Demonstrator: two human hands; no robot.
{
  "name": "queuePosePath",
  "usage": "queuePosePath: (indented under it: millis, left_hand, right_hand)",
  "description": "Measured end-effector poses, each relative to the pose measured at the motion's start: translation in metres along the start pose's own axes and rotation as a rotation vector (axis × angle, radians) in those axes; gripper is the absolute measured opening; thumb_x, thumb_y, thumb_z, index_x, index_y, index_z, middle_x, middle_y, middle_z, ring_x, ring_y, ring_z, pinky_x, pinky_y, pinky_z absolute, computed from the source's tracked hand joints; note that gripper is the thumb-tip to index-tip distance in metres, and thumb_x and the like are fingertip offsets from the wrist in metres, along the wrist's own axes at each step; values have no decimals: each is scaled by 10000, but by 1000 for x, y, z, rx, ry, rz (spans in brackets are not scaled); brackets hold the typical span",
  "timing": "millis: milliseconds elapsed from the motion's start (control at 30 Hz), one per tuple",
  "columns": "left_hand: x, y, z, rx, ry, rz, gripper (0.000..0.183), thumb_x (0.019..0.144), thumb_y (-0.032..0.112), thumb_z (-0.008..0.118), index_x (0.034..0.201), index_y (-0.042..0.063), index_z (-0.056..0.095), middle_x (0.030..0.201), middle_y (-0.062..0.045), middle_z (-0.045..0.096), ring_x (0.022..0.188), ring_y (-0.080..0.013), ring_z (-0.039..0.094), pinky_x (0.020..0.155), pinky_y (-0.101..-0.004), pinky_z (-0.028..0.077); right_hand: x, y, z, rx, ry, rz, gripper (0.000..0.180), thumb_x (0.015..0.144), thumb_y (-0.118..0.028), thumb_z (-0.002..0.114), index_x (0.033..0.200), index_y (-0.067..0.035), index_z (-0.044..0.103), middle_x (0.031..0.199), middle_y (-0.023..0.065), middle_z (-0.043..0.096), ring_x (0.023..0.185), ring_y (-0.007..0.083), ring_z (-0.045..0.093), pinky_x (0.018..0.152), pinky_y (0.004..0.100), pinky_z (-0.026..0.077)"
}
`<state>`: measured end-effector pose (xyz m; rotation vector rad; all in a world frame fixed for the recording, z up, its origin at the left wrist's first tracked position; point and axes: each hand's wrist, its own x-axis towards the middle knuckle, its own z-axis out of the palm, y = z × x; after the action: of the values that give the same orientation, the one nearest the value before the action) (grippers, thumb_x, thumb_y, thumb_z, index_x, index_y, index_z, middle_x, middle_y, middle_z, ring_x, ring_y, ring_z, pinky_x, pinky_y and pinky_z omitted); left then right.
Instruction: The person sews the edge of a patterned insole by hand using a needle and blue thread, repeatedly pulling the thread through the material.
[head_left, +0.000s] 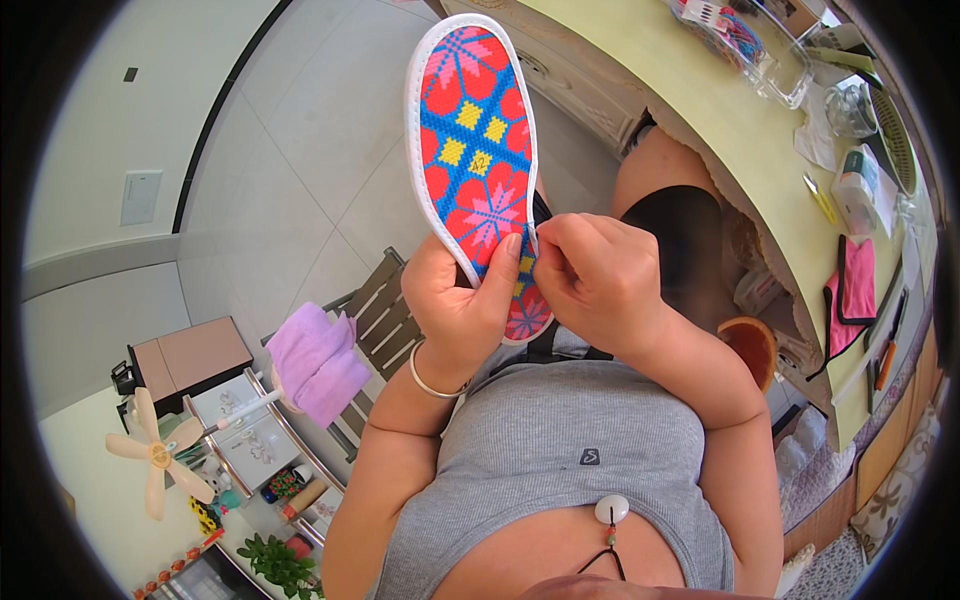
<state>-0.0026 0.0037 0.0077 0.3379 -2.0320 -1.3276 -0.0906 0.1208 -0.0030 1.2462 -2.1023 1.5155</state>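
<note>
A shoe insole (472, 150) with a red, pink, blue and yellow cross-stitch-like flower pattern and a white stitched rim is held up before my chest. My left hand (465, 300), a pale bangle (435, 386) at its wrist, grips the narrow part with the thumb across the patterned face. The fingers of my right hand (596, 277) are curled closed against the insole's right rim, just beside the left thumb. They cover part of that rim, and any small thing pinched between the fingertips is hidden. The insole's lower end shows between both hands.
To the right, a yellow-green tabletop (660, 67) carries a clear plastic box (780, 67) of coloured threads, yellow-handled thread snips (820, 199), pink fabric (856, 281) and an orange-handled knife (889, 352). Leftward stand a slatted chair (382, 315), a purple cloth (319, 364) and a fan (159, 454).
</note>
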Motion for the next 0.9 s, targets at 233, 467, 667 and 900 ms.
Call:
queuePosePath:
  millis: [233,467,667,900]
  left_hand:
    - [-1,0,1,38,0,16,97,829,33,697,879,-16,628,763,-61,665,655,-102,598,613,-249,475]
    - [-3,-3,4,111,-15,101,87,825,29,696,871,-10,633,772,-66,663,648,-116,604,610,-250,472]
    - [0,-4,3,49,6,1,90,830,38,692,868,-13,629,795,-71,664,652,-114,599,600,-253,468]
    - [-3,-4,5,83,3,72,118,830,42,695,916,-17,639,787,-75,661,678,-120,604,625,-259,477]
  right_hand:
    - [0,-1,-4,-15,-74,31,156,681,70,652,732,-32,546,593,85,518,492,247,540,441,323,426]
    - [0,-1,-2,-28,-81,47,149,702,45,667,753,-36,554,626,92,546,520,260,557,451,333,435]
    - [-1,1,-5,-39,-4,32,131,730,-15,678,769,-48,557,621,74,551,524,242,568,456,325,441]
    - [-4,3,-3,-76,9,-4,134,744,-49,679,764,-58,547,605,63,549,498,225,560,434,319,427]
